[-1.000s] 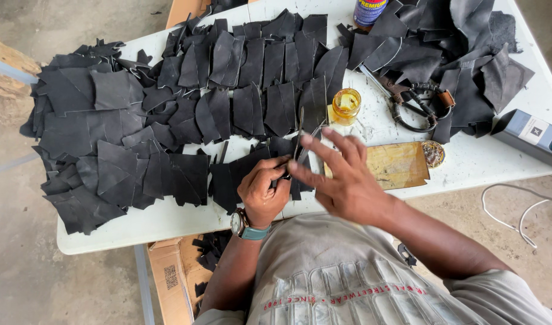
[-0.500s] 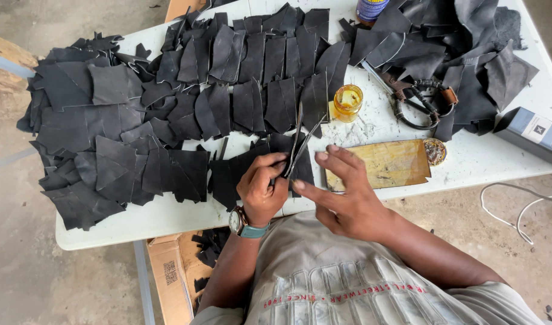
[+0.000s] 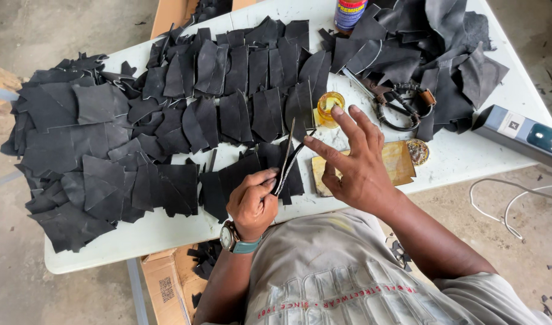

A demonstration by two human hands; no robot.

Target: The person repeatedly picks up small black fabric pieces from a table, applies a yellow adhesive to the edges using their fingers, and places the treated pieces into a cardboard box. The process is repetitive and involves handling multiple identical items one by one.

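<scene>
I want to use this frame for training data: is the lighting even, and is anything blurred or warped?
Head view: soft, even daylight with faint shadows; mild sheen on the black leather pieces; left hand and right hand are sharp; the white table bows toward the frame edges, a wide-lens distortion.

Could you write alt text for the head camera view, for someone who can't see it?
A person's left hand pinches a thin dark strip while the right hand hovers open-fingered over a white table covered in black leather pieces, beside a small yellow jar.
</scene>
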